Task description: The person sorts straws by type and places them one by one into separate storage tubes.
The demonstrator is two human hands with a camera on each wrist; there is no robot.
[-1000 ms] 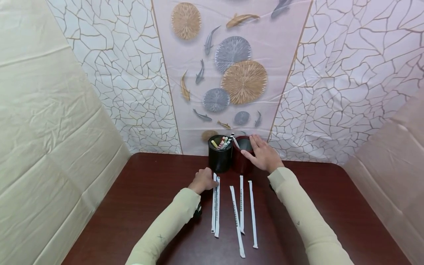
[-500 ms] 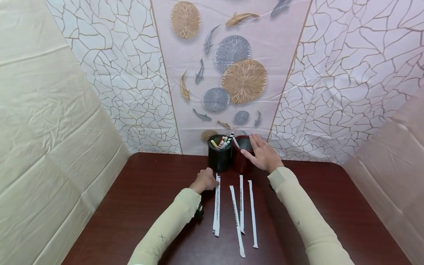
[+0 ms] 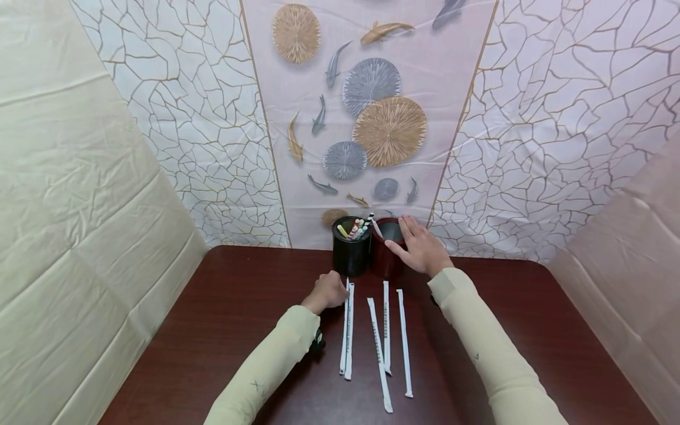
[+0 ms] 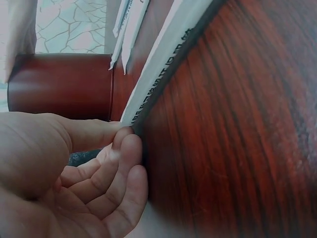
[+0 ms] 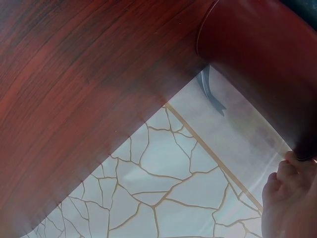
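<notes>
At the far edge of a dark reddish-brown wooden table (image 3: 239,313), a glossy black cylindrical container (image 3: 350,258) stands just beside a dark red cylindrical container (image 3: 385,260). Short coloured and striped sticks (image 3: 355,231) stand bunched in the black one; a thin white stick (image 3: 378,228) leans inside the red one's rim. The right hand (image 3: 423,248) rests on the red container, fingers straight over its far right rim and thumb spread along the near side. The left hand (image 3: 327,290) pinches a slim white paper-wrapped stick (image 3: 344,339) between thumb and forefinger near its far end, the other fingers curled. That stick lies on the table in front of the black container, close along the left of a second, printed white wrapped stick (image 3: 349,345). To their right lie three more long white wrapped sticks (image 3: 405,348), the leftmost slanting toward its neighbour's near end. Pale yellow sleeves (image 3: 265,361) cover both forearms.
</notes>
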